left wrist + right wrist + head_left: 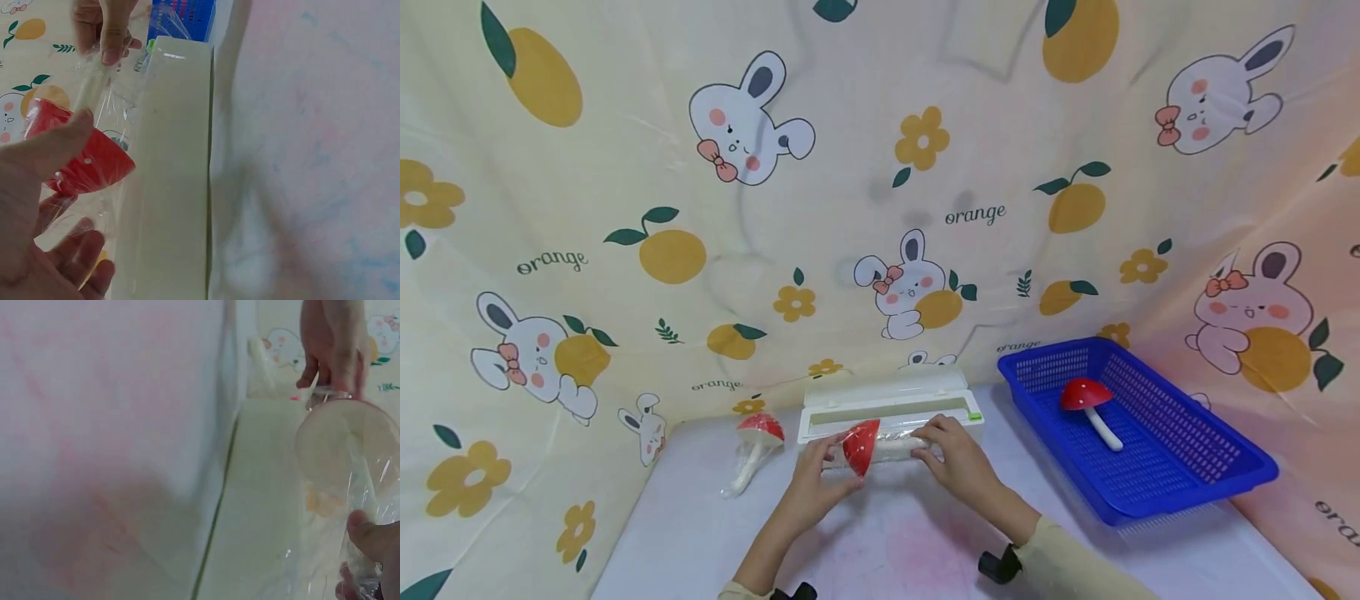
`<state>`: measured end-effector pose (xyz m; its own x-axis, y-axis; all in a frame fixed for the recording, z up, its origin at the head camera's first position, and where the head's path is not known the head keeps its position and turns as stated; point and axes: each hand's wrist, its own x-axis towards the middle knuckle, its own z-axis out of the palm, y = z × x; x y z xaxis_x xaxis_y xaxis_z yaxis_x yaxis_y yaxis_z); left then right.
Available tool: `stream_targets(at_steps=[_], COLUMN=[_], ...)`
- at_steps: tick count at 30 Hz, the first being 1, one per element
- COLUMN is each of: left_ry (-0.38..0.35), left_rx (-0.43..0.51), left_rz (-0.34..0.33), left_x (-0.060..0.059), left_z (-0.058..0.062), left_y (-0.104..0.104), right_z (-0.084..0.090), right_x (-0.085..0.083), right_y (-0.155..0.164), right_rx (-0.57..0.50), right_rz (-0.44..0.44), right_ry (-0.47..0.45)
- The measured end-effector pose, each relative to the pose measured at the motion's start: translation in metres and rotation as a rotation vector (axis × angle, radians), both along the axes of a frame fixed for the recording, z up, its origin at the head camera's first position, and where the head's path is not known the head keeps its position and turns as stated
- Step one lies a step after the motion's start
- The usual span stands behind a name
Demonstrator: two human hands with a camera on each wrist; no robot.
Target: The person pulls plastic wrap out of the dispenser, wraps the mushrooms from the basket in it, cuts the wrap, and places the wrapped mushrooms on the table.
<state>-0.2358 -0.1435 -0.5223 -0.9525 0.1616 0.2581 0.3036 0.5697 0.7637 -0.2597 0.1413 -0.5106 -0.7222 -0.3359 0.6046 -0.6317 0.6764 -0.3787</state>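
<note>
Both hands hold a toy mushroom (861,447) with a red cap and white stem, wrapped in clear plastic film (115,94). My left hand (817,485) grips the cap end, its thumb lying across the cap in the left wrist view. At the other end, my right hand (961,463) pinches the film-covered stem between thumb and fingers. The mushroom lies sideways over the front of a long white cling film box (806,432), whose lid (887,387) stands raised behind. In the right wrist view the pale underside of the cap (337,440) shows through the film.
Left of the box lies another film-wrapped mushroom (761,427). To the right, a blue basket (1187,502) holds an unwrapped red mushroom (1086,393). A patterned cloth (850,167) closes off the back and sides of the white table (700,542).
</note>
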Motion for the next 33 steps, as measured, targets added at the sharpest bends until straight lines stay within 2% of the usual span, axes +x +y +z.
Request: stream_targets(at_steps=[4,10,15,20,24,33], left_ry=[0.058,-0.023,-0.029,0.001,0.009,0.100], left_rx=[-0.036,0.054,0.068,0.087,0.100,0.132], left_rz=[0.038,0.072,0.113,0.145,0.166,0.149], left_x=[-0.003,-0.010,-0.015,-0.019,-0.021,-0.026], left_z=[0.004,0.017,0.030,0.043,0.053,0.070], left_y=[-0.003,0.001,0.002,0.005,0.008,0.015], right_z=[0.008,0.024,0.038,0.050,0.058,0.077], right_x=[-0.002,-0.009,-0.015,-0.020,-0.024,-0.027], right_y=[-0.001,-0.004,-0.005,-0.005,-0.005,-0.003], right_rx=[-0.049,-0.127,-0.138,-0.154,-0.148,-0.178], right_rz=[0.001,0.011,0.020,0.030,0.016,0.005], right_ry=[-0.044,-0.031,0.023,0.080,0.082,0.070])
